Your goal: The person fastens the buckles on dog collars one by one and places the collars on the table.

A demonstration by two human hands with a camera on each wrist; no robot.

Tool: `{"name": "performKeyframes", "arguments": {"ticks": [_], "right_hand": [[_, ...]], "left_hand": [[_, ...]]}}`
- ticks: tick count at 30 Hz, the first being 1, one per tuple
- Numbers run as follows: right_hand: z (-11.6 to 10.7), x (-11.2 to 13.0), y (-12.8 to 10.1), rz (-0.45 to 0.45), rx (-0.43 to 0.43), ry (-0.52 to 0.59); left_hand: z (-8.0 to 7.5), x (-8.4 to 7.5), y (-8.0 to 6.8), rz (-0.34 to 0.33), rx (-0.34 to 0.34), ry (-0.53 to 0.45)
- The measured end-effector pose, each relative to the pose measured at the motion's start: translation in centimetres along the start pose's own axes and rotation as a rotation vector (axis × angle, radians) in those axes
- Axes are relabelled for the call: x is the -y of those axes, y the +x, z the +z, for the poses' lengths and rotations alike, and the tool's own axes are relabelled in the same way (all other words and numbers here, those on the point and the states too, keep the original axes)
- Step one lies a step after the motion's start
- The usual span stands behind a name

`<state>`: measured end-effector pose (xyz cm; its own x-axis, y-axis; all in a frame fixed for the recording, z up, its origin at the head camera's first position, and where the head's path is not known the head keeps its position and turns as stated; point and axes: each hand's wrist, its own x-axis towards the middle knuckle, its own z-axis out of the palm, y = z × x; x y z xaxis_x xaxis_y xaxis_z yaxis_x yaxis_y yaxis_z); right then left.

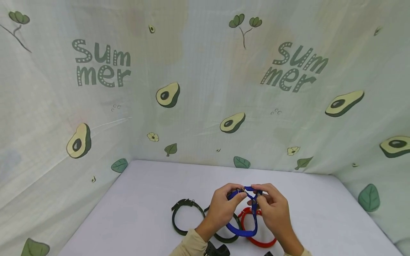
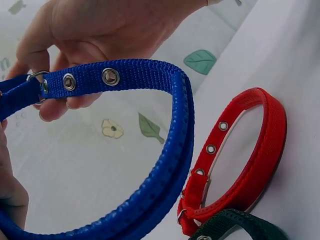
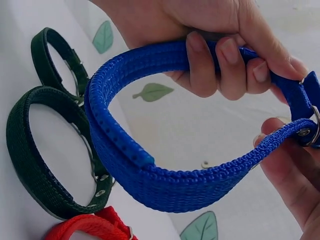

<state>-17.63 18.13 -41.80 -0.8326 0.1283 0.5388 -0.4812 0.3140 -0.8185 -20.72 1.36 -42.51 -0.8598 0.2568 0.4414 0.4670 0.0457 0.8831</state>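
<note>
The blue collar (image 1: 242, 217) is being held up off the table (image 1: 134, 199) by both hands, above the red collar (image 1: 256, 240). The left hand (image 1: 224, 208) is being curled round the strap end with the eyelets (image 2: 110, 76), thumb and fingers pinching it beside the metal ring (image 2: 39, 82). The right hand (image 1: 272, 209) is being closed on the buckle end, fingers wrapped over the strap in the right wrist view. Judged from this, the blue collar is being worked at its buckle (image 3: 312, 127); whether it is being fastened or undone cannot be told, as the buckle is mostly hidden. The red collar is lying buckled just below the blue one, and two dark green collars (image 1: 184, 217) are lying closed to its left, apparently not being handled.
</note>
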Motion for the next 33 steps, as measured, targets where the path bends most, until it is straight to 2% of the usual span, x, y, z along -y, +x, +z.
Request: {"name": "performKeyframes", "arguments": {"ticks": [5, 9, 17, 21, 26, 33], "right_hand": [[0.17, -0.15, -0.05, 0.022, -0.022, 0.0], [0.38, -0.2, -0.02, 0.036, -0.031, -0.006], [0.46, -0.11, -0.1, -0.016, -0.023, -0.1], [0.58, -0.11, -0.21, -0.041, -0.016, -0.124], [0.76, -0.21, -0.44, -0.06, 0.004, -0.12], [0.84, -0.17, -0.38, -0.064, 0.009, -0.09]], "left_hand": [[0.0, -0.14, -0.17, -0.003, 0.002, 0.004], [0.07, -0.19, -0.3, 0.019, -0.001, 0.011], [0.23, -0.17, -0.2, 0.036, -0.02, 0.008], [0.17, -0.16, -0.1, 0.0, -0.028, -0.01], [0.04, -0.29, -0.12, -0.078, -0.029, -0.095], [0.12, -0.32, -0.14, -0.112, -0.036, -0.135]]}}
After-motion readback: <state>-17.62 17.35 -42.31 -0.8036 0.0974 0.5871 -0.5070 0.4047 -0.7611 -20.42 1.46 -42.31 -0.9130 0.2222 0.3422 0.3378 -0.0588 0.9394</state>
